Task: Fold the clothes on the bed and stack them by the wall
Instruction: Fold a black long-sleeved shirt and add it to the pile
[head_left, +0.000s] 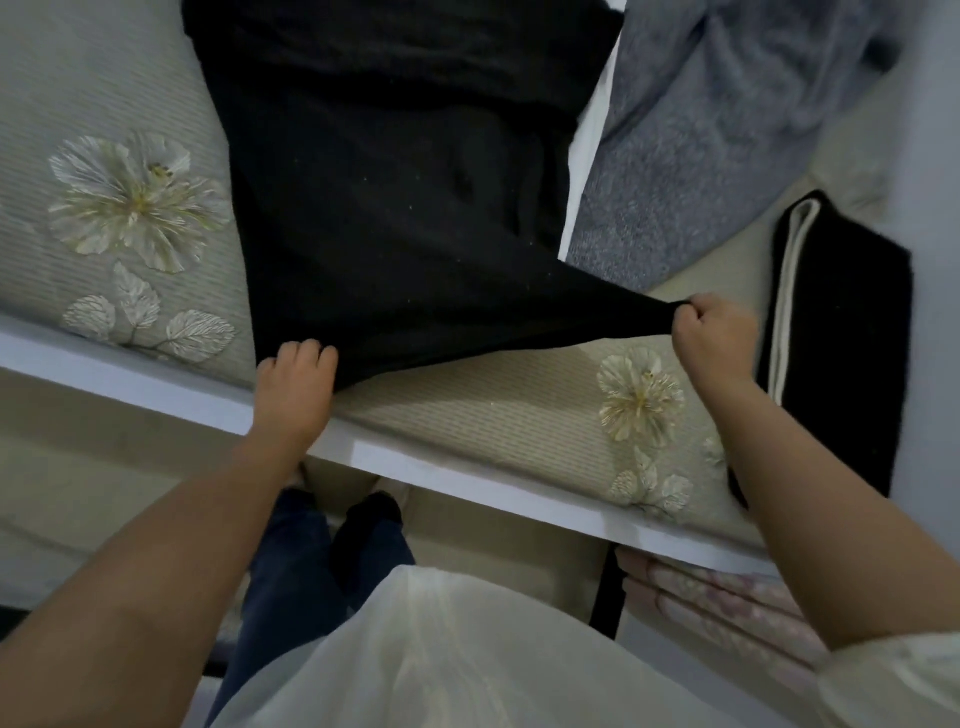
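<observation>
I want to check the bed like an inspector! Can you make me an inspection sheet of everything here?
Surface: bed cover with flower prints, white edge.
Job's things: black garment spread out; folded black piece at the right by the wall; grey garment unfolded.
Clutter: nothing seen.
Grips: left hand holds the black garment's near edge; right hand pinches its corner, pulled taut.
Cables: nothing seen.
Surroundings: patterned bedding below the bed edge.

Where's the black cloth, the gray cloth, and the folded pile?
Black cloth (395, 208), head view, middle of the spread fabric.
Gray cloth (691, 156), head view, middle of the crumpled heap.
Folded pile (852, 332), head view, black top layer by the wall.
</observation>
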